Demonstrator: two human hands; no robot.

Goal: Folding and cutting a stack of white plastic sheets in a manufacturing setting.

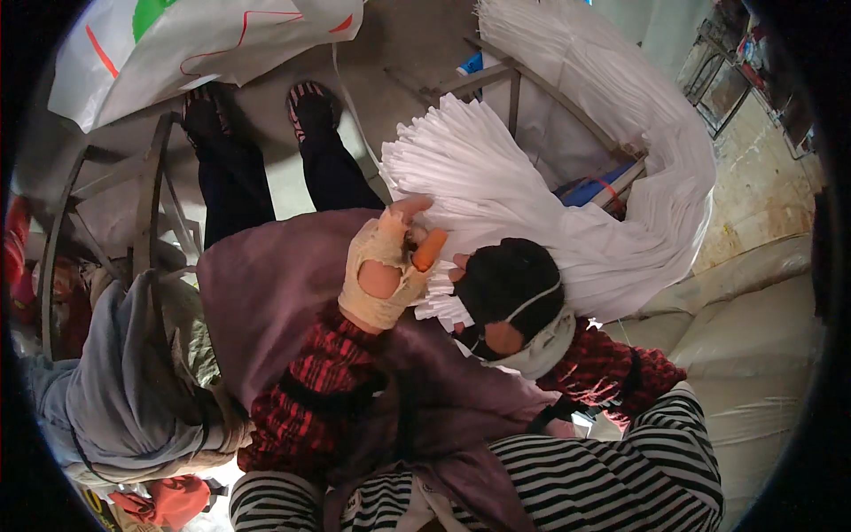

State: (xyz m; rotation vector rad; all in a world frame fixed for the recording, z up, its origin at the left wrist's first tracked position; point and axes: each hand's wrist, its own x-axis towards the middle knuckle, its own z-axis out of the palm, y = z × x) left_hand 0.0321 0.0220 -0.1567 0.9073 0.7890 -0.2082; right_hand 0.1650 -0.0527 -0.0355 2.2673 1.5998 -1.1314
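A thick stack of white sheets, fanned out at its near end, lies across my lap on a purple apron. My left hand, in a cream fingerless glove with an orange fingertip cover, rests on the fanned edge with fingers apart, thumbing the sheets. My right hand wears a black glove with a white band and grips the same near edge from the right. Both forearms are in red and black checked sleeves.
A taller pile of white sheets curves behind on a metal frame. A white plastic bag lies at the top left. Grey cloth hangs over a metal chair at left. Beige sacks sit at right.
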